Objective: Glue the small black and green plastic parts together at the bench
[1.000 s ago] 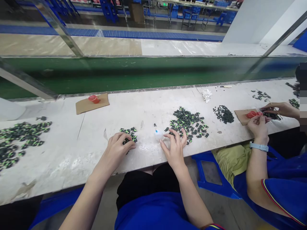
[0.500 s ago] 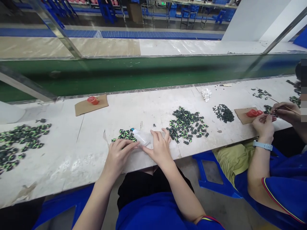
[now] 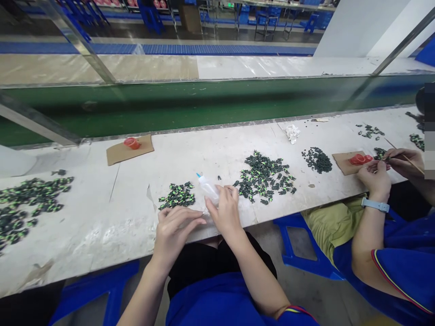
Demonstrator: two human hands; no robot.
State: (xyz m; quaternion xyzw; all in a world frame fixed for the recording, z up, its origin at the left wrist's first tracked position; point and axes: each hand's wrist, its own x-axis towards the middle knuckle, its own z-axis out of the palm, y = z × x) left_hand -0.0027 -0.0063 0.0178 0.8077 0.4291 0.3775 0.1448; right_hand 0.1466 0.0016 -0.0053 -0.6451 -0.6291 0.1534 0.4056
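Observation:
A clear bottle with a blue tip tilts up and to the left over the white table, its tip clear of the small pile. My right hand is closed around its lower body. Near the table's front edge, my left hand has thumb and fingers pressed close together; whatever they pinch is too small to make out. Just above my left hand is a small pile of dark green parts. To the right of my right hand spreads a larger pile of similar parts.
A red cup rests on cardboard at back left. More parts lie far left. Right of the large pile are small dark discs and crumpled paper. At the right, another person's hands work beside red cups.
The bottle has been raised and turned more upright, its tip moving away from the small pile. My left hand has shifted slightly down and right, uncovering that pile.

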